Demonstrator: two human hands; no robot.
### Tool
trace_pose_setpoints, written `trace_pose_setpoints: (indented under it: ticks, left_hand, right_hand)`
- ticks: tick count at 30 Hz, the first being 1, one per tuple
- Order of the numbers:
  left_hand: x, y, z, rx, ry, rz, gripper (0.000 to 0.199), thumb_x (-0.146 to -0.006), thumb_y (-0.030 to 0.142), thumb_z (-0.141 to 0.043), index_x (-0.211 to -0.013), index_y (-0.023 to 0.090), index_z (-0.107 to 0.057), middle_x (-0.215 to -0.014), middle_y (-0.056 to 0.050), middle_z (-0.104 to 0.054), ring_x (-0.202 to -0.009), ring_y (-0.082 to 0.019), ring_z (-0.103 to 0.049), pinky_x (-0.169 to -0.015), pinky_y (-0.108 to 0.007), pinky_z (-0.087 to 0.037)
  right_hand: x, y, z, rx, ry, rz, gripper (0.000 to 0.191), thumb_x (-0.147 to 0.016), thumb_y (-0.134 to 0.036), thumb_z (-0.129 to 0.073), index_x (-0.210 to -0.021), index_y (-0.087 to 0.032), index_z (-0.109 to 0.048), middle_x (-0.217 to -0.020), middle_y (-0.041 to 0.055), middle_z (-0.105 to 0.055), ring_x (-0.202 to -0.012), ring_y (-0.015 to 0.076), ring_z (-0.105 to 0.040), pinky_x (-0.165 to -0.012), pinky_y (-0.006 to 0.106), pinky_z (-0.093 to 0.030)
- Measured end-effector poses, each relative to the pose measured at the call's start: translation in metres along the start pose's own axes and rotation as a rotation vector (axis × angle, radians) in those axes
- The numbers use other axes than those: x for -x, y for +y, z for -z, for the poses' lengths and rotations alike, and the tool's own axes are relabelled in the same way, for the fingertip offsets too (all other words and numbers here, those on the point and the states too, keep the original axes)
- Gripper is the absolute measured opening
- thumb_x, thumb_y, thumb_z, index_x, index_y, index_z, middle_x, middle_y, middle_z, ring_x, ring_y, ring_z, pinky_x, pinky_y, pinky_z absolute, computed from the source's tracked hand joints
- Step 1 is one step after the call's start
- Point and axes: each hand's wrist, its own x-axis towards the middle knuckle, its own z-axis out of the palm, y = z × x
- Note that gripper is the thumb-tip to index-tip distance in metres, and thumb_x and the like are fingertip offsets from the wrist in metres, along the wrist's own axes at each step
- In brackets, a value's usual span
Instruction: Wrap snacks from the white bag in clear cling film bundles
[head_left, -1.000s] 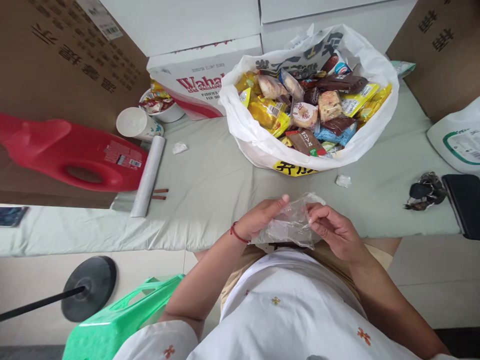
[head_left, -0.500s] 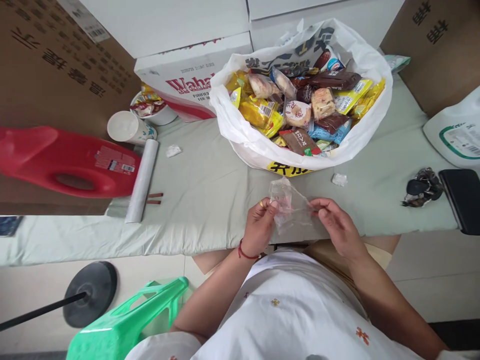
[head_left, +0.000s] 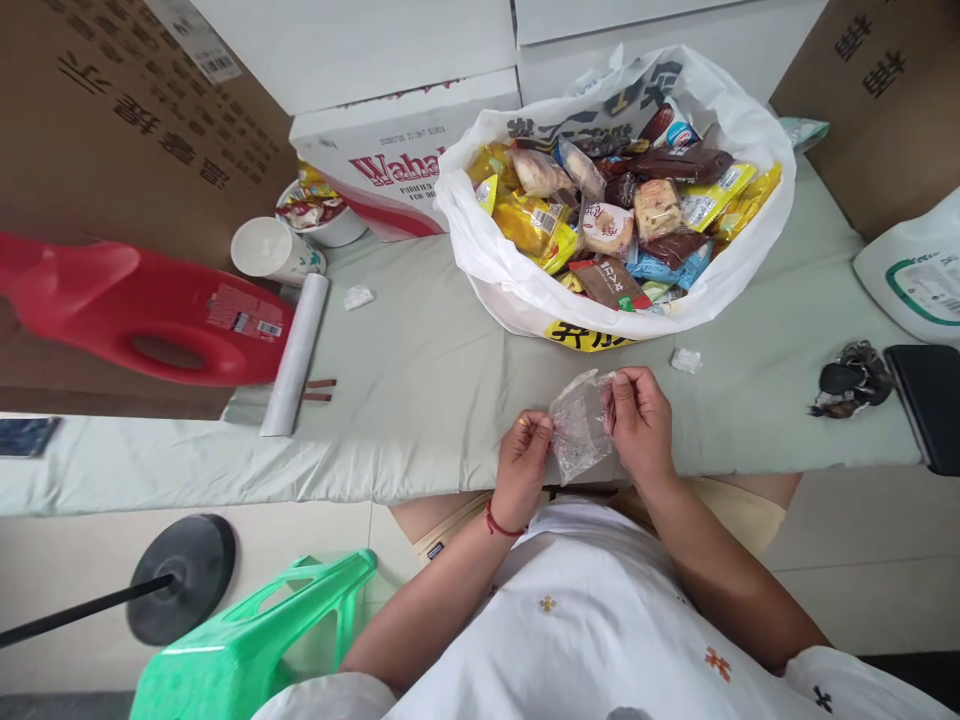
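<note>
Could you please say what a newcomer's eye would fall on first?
Probably the white plastic bag full of wrapped snacks, towards the back of the table. Then the red jug at far left, and the clear plastic wrapper held between left hand and right hand near the front edge.

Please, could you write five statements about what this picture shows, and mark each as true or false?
1. The left hand and right hand both hold the clear plastic wrapper. True.
2. The red bracelet is on the right wrist. False: it is on the left.
3. The black phone lies beside the keys. True.
4. The white bag is empty. False: it holds many packaged snacks.
5. A paper cup is near the red bottle. True.
</note>
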Motion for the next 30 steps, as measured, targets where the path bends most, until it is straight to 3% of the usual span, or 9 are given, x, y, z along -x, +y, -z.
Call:
trace_pose_setpoints:
  ticks: [2,5,9,11,14,17,23,26,30]
  left_hand:
    - [-0.005,0.009,0.001,0.125,0.004,0.045,0.045,-0.084,0.062,-0.078,-0.097,0.020,-0.067,-0.092,-0.002,-0.069,-0.081,-0.014,-0.060,-0.074,-0.026,-0.048]
    - [-0.012,0.029,-0.001,0.400,-0.162,0.200,0.063,-0.081,0.073,-0.074,-0.116,0.021,-0.067,-0.117,-0.008,-0.070,-0.105,-0.022,-0.065,-0.087,-0.033,-0.053]
    - [-0.017,0.043,-0.008,0.483,-0.303,0.298,0.083,-0.066,0.073,-0.086,-0.131,0.025,-0.063,-0.130,-0.008,-0.068,-0.114,-0.026,-0.065,-0.092,-0.038,-0.054]
    - [-0.018,0.043,-0.013,0.365,-0.304,0.256,0.080,-0.061,0.057,-0.097,-0.127,0.023,-0.066,-0.125,-0.007,-0.070,-0.111,-0.024,-0.066,-0.093,-0.035,-0.052]
    - [-0.021,0.039,-0.019,0.239,-0.254,0.241,0.051,-0.063,0.039,-0.099,-0.098,0.015,-0.071,-0.098,-0.005,-0.074,-0.091,-0.018,-0.069,-0.083,-0.030,-0.052]
    - [-0.024,0.036,-0.020,0.333,-0.200,0.323,0.041,-0.065,0.036,-0.096,-0.083,0.016,-0.065,-0.080,-0.001,-0.070,-0.072,-0.014,-0.066,-0.067,-0.026,-0.049]
    - [-0.025,0.037,-0.015,0.501,-0.209,0.399,0.040,-0.063,0.025,-0.095,-0.078,0.017,-0.059,-0.065,0.006,-0.056,-0.051,-0.004,-0.046,-0.050,-0.020,-0.036]
    - [-0.024,0.038,-0.014,0.537,-0.235,0.397,0.041,-0.063,0.025,-0.094,-0.080,0.018,-0.057,-0.064,0.008,-0.050,-0.049,-0.003,-0.038,-0.047,-0.020,-0.030]
    - [-0.027,0.031,-0.014,0.482,-0.164,0.304,0.047,-0.061,0.029,-0.093,-0.083,0.020,-0.053,-0.074,0.005,-0.055,-0.063,-0.008,-0.051,-0.061,-0.022,-0.042]
  right_hand:
    - [0.001,-0.003,-0.004,-0.105,-0.057,-0.049,0.039,-0.097,-0.061,-0.063,-0.088,-0.025,-0.052,-0.070,-0.0054,-0.061,-0.042,0.0071,-0.044,-0.037,0.021,-0.031]
    - [0.003,-0.006,-0.009,-0.184,-0.148,-0.120,0.041,-0.094,-0.062,-0.066,-0.087,-0.024,-0.053,-0.070,-0.0054,-0.064,-0.037,0.0052,-0.037,-0.033,0.021,-0.025]
    - [0.006,-0.006,-0.011,-0.104,-0.199,-0.119,0.041,-0.095,-0.062,-0.064,-0.086,-0.023,-0.055,-0.070,-0.0054,-0.064,-0.039,0.0055,-0.039,-0.036,0.021,-0.031]
    - [0.007,-0.004,-0.007,0.025,-0.183,-0.057,0.039,-0.097,-0.060,-0.062,-0.085,-0.023,-0.057,-0.066,-0.0053,-0.062,-0.043,0.0073,-0.044,-0.041,0.022,-0.036]
    - [0.007,-0.001,0.000,0.170,-0.154,0.022,0.037,-0.099,-0.058,-0.059,-0.086,-0.023,-0.059,-0.061,-0.0056,-0.058,-0.047,0.0096,-0.049,-0.045,0.022,-0.040]
    - [0.006,0.001,0.005,0.176,-0.167,0.010,0.036,-0.100,-0.057,-0.058,-0.088,-0.023,-0.059,-0.058,-0.0067,-0.055,-0.045,0.0098,-0.047,-0.044,0.023,-0.039]
    - [0.002,0.005,0.009,0.113,-0.144,-0.053,0.037,-0.097,-0.060,-0.060,-0.088,-0.024,-0.059,-0.059,-0.0062,-0.054,-0.044,0.0105,-0.045,-0.039,0.023,-0.036]
    - [0.000,0.007,0.010,0.073,-0.147,-0.081,0.037,-0.095,-0.061,-0.063,-0.087,-0.024,-0.059,-0.058,-0.0064,-0.052,-0.045,0.0109,-0.044,-0.038,0.023,-0.035]
    - [-0.002,0.006,0.009,0.024,-0.145,-0.061,0.037,-0.096,-0.059,-0.064,-0.087,-0.024,-0.058,-0.065,-0.0048,-0.060,-0.045,0.0096,-0.043,-0.039,0.023,-0.033]
